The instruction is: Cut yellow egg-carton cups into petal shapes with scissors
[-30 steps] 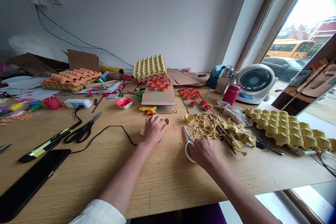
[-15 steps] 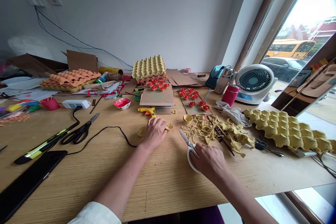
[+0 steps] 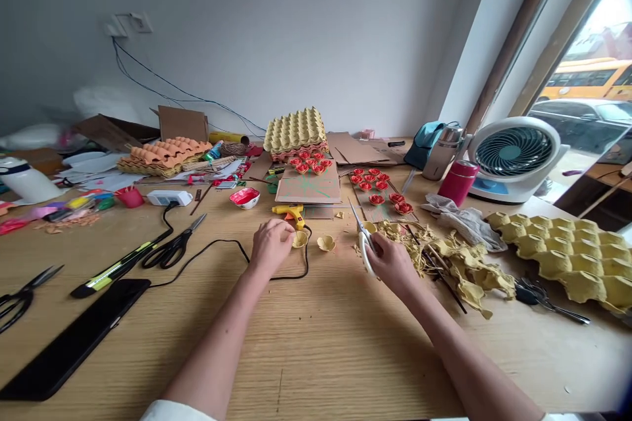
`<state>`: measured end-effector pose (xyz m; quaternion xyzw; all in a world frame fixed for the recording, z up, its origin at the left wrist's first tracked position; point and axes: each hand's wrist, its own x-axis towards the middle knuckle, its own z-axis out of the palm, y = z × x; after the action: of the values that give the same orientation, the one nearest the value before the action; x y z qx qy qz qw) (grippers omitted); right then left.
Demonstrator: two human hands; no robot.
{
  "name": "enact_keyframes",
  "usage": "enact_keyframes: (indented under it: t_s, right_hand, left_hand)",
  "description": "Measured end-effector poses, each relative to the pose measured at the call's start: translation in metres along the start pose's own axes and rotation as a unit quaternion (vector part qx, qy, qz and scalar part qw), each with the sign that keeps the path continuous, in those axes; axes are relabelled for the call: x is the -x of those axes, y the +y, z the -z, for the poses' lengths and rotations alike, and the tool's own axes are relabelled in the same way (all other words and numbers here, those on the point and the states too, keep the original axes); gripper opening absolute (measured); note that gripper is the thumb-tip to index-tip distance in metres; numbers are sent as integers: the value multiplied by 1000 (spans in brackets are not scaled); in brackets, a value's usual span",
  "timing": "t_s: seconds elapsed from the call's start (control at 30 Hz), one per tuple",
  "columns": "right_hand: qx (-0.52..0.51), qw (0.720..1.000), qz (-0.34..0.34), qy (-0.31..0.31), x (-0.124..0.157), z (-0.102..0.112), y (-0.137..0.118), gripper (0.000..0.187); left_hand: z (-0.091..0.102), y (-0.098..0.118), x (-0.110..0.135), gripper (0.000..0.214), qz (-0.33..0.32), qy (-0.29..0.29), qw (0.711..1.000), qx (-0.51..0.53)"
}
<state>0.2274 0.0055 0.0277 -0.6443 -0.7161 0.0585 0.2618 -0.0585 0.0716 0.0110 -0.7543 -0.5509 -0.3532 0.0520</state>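
Note:
My left hand [image 3: 271,248] rests low over the table, its fingers bunched at the near-left edge of a small yellow egg-carton cup [image 3: 299,240]. They appear to pinch its rim. A second yellow cup [image 3: 326,244] sits just to the right, untouched. In my right hand [image 3: 392,260] is a pair of scissors [image 3: 366,243] with white handles, the blades pointing away from me. Behind the left hand lies a yellow glue gun [image 3: 291,213], its black cord looping round the cups. Yellow carton scraps [image 3: 419,247] are heaped beyond the right hand.
Red paper-pulp flowers [image 3: 378,199] stand on cardboard at the back, near a stack of yellow egg trays [image 3: 295,128]. To the right are an egg tray [image 3: 567,250], a pink can [image 3: 458,183] and a fan [image 3: 516,158]. Black scissors [image 3: 170,247] and a cutter [image 3: 116,270] lie left.
My left hand has shifted left, from beside the right-hand cup to the left-hand one. My right hand has lifted the scissors slightly away from me, blades now more upright. The view has turned left.

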Motion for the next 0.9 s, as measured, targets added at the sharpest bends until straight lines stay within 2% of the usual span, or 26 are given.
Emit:
enact_keyframes:
  t_s: [0.17, 0.33, 0.47, 0.57, 0.73, 0.8, 0.9]
  right_hand:
    - [-79, 997, 3, 5, 13, -12, 9, 27]
    - [-160, 987, 12, 13, 17, -13, 3, 21]
    - [-256, 966, 22, 4, 16, -12, -3, 20]
    - [-343, 939, 18, -2, 14, -12, -3, 26]
    - [-464, 886, 5, -17, 12, -12, -2, 41]
    - [-496, 868, -2, -28, 12, -12, -2, 44]
    - [-532, 845, -13, -45, 14, -13, -3, 45]
  left_hand:
    - [-9, 12, 10, 16, -8, -56, 998, 41]
    - [-5, 21, 8, 13, 37, -39, 989, 137]
    - [-1, 36, 6, 11, 95, -20, 957, 272]
    - [-5, 60, 12, 22, 146, -60, 898, 410]
    - [-14, 99, 30, 33, 215, -165, 756, 596]
    - [-15, 106, 35, 32, 237, -190, 708, 638]
    - [-17, 107, 39, 31, 258, -214, 656, 677]
